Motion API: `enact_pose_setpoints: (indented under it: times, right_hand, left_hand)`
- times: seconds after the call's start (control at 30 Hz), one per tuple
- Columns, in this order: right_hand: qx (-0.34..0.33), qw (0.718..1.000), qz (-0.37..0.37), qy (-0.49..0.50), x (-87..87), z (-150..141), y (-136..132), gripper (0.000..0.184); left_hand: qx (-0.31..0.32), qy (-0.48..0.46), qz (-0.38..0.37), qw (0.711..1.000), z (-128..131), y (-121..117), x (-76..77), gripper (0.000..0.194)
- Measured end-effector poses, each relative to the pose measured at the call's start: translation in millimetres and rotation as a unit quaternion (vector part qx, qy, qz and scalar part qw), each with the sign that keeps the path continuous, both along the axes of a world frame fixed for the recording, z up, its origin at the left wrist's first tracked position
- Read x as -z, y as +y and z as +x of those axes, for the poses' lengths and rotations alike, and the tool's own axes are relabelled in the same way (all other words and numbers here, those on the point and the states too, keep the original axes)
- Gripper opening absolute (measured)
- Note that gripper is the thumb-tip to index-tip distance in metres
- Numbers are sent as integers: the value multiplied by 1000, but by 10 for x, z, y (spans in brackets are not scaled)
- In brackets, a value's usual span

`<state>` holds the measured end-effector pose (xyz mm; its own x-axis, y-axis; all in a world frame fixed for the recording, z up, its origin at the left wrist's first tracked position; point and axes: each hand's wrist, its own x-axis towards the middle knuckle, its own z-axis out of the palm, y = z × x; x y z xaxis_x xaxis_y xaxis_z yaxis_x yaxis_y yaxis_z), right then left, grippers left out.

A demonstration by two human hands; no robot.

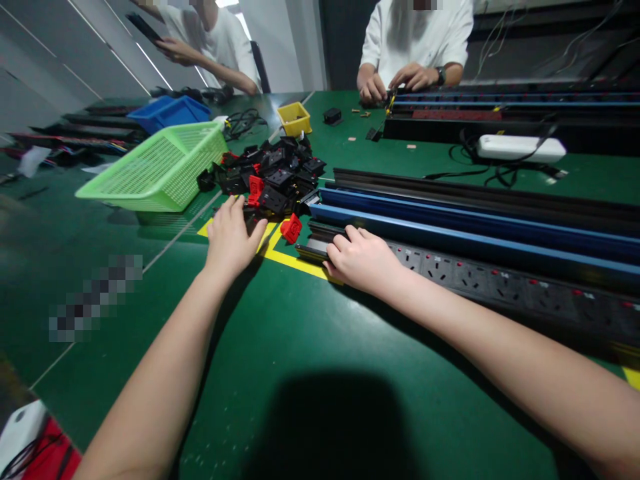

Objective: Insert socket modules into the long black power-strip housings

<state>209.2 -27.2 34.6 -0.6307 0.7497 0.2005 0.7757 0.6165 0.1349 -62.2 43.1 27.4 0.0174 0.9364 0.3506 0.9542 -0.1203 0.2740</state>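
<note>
My left hand (231, 235) reaches into the near edge of a pile of black and red socket modules (273, 175), its fingers curled over a black piece that I cannot make out clearly. My right hand (361, 259) rests on the left end of a long black power strip (500, 277), fingers bent and gripping that end. A loose red module (291, 228) lies between the two hands on yellow floor-tape marking (295, 263).
A light green mesh basket (160, 167) stands left of the pile. Blue and black rails (475, 223) run behind the power strip. A yellow bin (295, 119) and a blue bin (167, 111) stand farther back. Two other people work at the table's far side.
</note>
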Motion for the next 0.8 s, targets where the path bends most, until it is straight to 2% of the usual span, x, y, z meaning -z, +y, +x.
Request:
enact_pose_setpoints:
  times: [0.07,0.13,0.37,0.53,0.7,0.8]
  right_hand:
    - [-1,1000,1,1,6,-1,1,39]
    - [0,1000,2,3,9,-2,2,39]
    - [1,1000,-1,0,7,-8,1,38]
    - [0,1000,5,-1,5,-6,-4,37]
    - [-1,1000,6,-2,-6,-7,-5,37]
    - [-3,1000,13,0,3,-4,-4,38]
  left_hand:
    - [14,-12,-30,999,-63,99,75,76]
    - [0,-14,-41,999,-56,145,108,77]
    - [-57,5,-21,998,160,160,54,64]
    - [-107,-54,-3,993,225,315,48,48]
    - [-98,-133,11,986,230,427,-1,30]
    - [-79,-140,16,987,245,422,-54,25]
